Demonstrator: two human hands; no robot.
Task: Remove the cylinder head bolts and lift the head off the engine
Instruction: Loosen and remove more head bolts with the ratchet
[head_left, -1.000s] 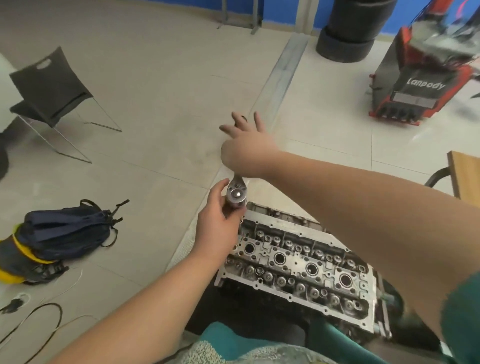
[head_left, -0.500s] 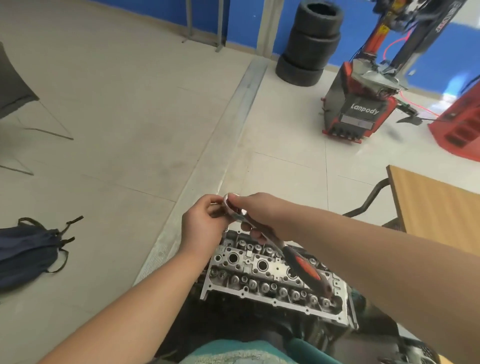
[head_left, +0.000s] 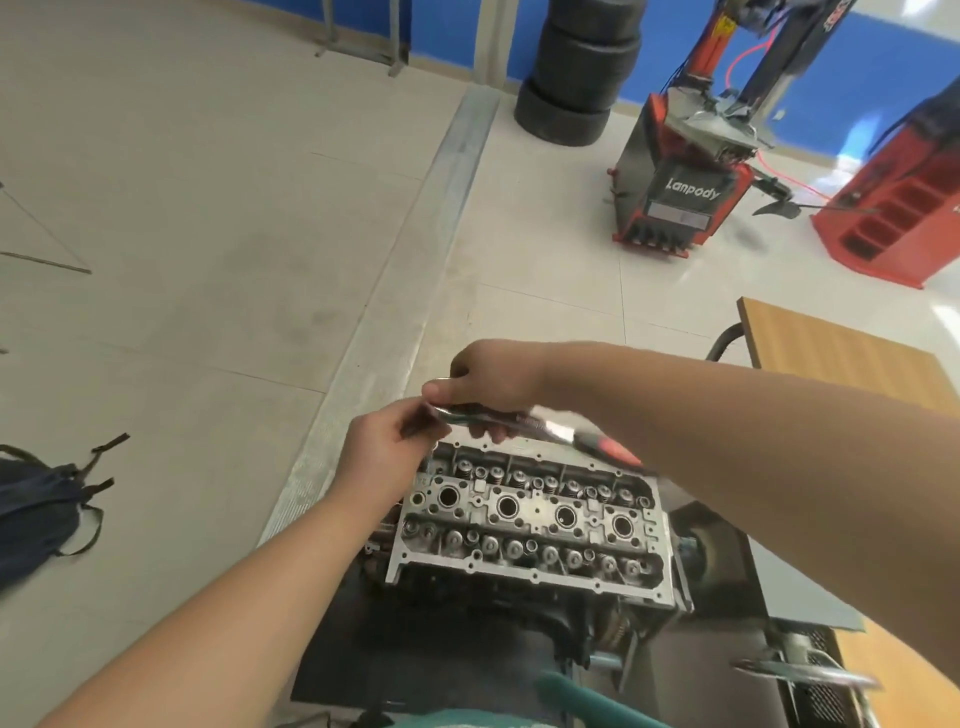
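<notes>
Silver-grey aluminium fills the near centre of the view: the cylinder head, still seated on the engine, which rests on a dark stand on the workshop floor. Its top is bare, showing four round plug wells in a row with valve springs along both long sides.

Both hands meet just above the head's far left corner. The right hand curls around the metal neck of a ratchet wrench, whose red and black grip slants away to the right over the head's far edge. The left hand pinches the wrench's head end between thumb and fingertips. Whether a socket or a loosened bolt sits there cannot be told, because the tool is blurred.

By the look of it the bolt-removal step is under way, with the wrench lifted off the head rather than set on a bolt. The next move probably calls for seating the tool squarely in a bolt hole before turning.

Around the work: a wooden table at right, a dark backpack on the floor at left, stacked tyres far off, and a red tyre changer marked Lanpody. Nothing lies across the head, though the person's right forearm crosses above its right end.
</notes>
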